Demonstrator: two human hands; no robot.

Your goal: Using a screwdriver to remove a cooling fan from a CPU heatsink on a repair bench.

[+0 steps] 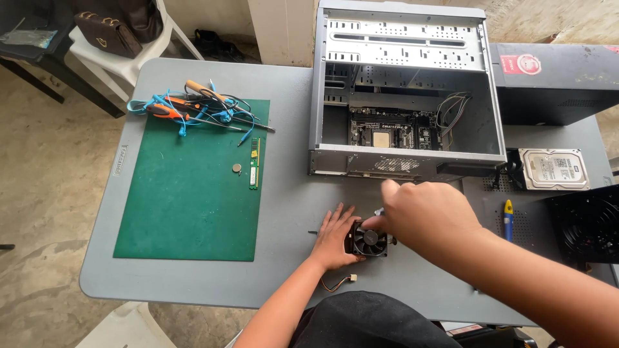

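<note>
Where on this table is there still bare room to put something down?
Most of the green mat is bare below the coin cell and RAM stick. The grey strip between mat and left hand is free too. Crowded: the tools at the mat's top, and the right side by the hard drive.

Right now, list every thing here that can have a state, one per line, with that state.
computer case: side panel off, interior exposed.
cooler fan: out of the case, flat on the table, cable loose.
left hand: steadying the fan.
right hand: over the fan's top; grip unclear.
hard drive: out, lying flat.
memory stick: lying on the green mat.
</note>
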